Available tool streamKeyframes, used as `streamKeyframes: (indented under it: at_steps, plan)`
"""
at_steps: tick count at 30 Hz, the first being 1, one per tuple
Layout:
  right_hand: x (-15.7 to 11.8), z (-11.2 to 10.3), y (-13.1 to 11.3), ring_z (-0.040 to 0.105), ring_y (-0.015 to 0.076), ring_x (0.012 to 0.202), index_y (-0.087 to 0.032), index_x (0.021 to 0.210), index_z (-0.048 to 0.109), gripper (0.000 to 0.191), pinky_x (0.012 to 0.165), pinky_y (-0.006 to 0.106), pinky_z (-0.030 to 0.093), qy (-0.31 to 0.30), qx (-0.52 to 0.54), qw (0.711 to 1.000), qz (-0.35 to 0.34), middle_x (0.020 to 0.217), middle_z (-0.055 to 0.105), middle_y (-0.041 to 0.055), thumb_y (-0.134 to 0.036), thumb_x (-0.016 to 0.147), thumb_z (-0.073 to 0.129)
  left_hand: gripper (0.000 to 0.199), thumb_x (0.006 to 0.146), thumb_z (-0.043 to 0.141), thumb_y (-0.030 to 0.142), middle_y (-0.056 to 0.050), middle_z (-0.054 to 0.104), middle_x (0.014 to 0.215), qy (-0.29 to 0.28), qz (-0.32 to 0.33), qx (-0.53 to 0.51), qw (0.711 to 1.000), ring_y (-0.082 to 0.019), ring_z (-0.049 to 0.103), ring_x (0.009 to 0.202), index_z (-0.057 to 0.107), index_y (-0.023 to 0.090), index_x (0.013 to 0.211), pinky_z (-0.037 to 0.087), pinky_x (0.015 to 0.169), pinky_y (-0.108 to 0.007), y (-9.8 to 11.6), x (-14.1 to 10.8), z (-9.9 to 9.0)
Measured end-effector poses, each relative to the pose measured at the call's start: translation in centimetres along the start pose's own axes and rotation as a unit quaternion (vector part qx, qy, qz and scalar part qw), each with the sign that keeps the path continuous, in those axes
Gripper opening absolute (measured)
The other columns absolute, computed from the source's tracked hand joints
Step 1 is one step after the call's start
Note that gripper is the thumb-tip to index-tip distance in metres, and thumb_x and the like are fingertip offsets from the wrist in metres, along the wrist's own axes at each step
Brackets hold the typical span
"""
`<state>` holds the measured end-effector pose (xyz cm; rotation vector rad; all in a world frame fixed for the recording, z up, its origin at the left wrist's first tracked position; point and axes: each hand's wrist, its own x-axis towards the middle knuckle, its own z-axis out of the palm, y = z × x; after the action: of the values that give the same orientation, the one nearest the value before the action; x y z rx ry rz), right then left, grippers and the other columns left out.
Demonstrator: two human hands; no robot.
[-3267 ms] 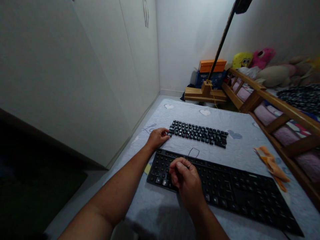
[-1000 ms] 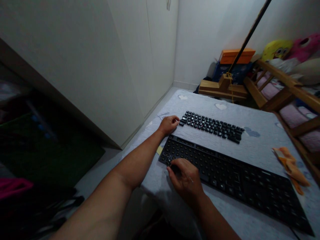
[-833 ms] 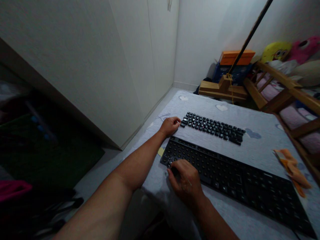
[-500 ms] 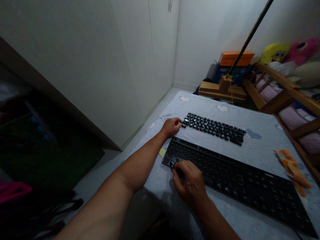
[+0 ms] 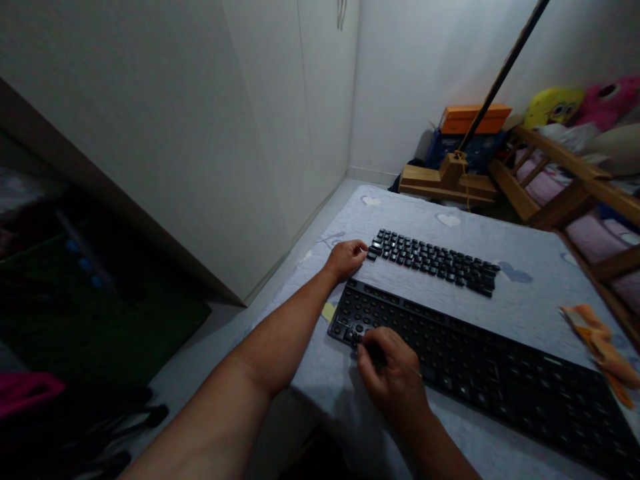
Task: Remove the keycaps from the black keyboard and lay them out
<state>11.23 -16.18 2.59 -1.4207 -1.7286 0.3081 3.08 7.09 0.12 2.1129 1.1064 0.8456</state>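
Observation:
A black keyboard lies along the near side of the table, its left part stripped to bare round key seats. Behind it, loose black keycaps lie in rows on the cloth. My left hand rests on the cloth at the left end of these rows, fingers curled and closed by the end keycap. What they hold, if anything, is hidden. Over the keyboard's front left corner, my right hand is closed in a pinch, fingertips at the bottom row. A thin pale line shows at its edge; I cannot make out what it grips.
An orange cloth lies at the table's right. A tall white cabinet stands on the left. Beyond the table are a wooden stand with a black pole, an orange box and a wooden rail with plush toys behind.
The whole view has shifted slightly, so the table's things appear a little lower and further right. My right hand has moved slightly right along the keyboard's front edge. My left hand keeps its place by the keycaps.

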Motion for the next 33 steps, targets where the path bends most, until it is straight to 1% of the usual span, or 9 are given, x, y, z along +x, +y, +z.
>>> streamKeyframes:
  at_steps: [5,10,21,26,30,33]
  plan:
    - [0.2,0.1,0.0,0.056,0.0170,0.067,-0.021,0.081,0.055,0.009,0.063,0.029,0.041,0.006,-0.011,1.000,-0.002,0.071,0.060,0.0014,-0.013,0.083,0.052,0.021,0.080,0.057,0.020,0.000,0.065,0.069,-0.003,-0.005,0.002,1.000,-0.012,0.056,0.064,0.072,0.015,0.094,0.043,0.064,-0.022,0.0,0.0,0.0]
    - [-0.1,0.1,0.5,0.055,0.0169,0.068,-0.021,0.082,0.054,0.009,0.063,0.029,0.041,-0.017,-0.013,1.000,-0.011,0.072,0.059,0.0013,-0.013,0.086,0.055,0.020,0.081,0.058,0.019,0.001,0.064,0.068,-0.001,-0.006,0.000,1.000,-0.011,0.056,0.063,0.072,0.015,0.094,0.043,0.064,-0.022,-0.1,0.0,0.1]
    - [-0.2,-0.5,1.3,0.055,0.0175,0.070,-0.022,0.086,0.057,0.009,0.065,0.031,0.041,-0.048,-0.025,0.998,-0.036,0.074,0.060,0.0010,-0.027,0.090,0.062,0.019,0.082,0.057,0.019,0.001,0.064,0.067,-0.004,-0.025,-0.002,1.000,-0.011,0.055,0.063,0.072,0.016,0.093,0.040,0.061,-0.021,-0.1,0.1,0.3]
    - [-0.1,-0.6,1.2,0.055,0.0184,0.073,-0.022,0.086,0.057,0.011,0.067,0.032,0.042,-0.066,-0.028,0.997,-0.018,0.077,0.062,0.0017,-0.030,0.090,0.062,0.019,0.081,0.057,0.019,0.001,0.065,0.069,0.001,-0.022,0.016,1.000,-0.012,0.056,0.064,0.072,0.017,0.093,0.041,0.063,-0.022,-0.2,0.1,0.5]
    - [0.2,-0.7,1.2,0.056,0.0189,0.072,-0.022,0.084,0.058,0.013,0.067,0.032,0.042,-0.061,-0.030,0.998,-0.017,0.076,0.063,0.0019,-0.032,0.090,0.063,0.020,0.081,0.058,0.019,0.001,0.066,0.070,0.000,-0.023,0.029,0.999,-0.012,0.056,0.064,0.072,0.018,0.094,0.041,0.063,-0.022,-0.2,0.2,0.6]
    - [0.3,-0.8,1.2,0.058,0.0199,0.074,-0.022,0.086,0.059,0.010,0.068,0.033,0.042,-0.057,-0.039,0.997,-0.016,0.078,0.064,0.0025,-0.031,0.088,0.064,0.020,0.080,0.058,0.019,0.001,0.065,0.069,0.001,-0.022,0.032,0.999,-0.012,0.056,0.064,0.072,0.018,0.094,0.042,0.064,-0.022,-0.3,0.2,0.6]
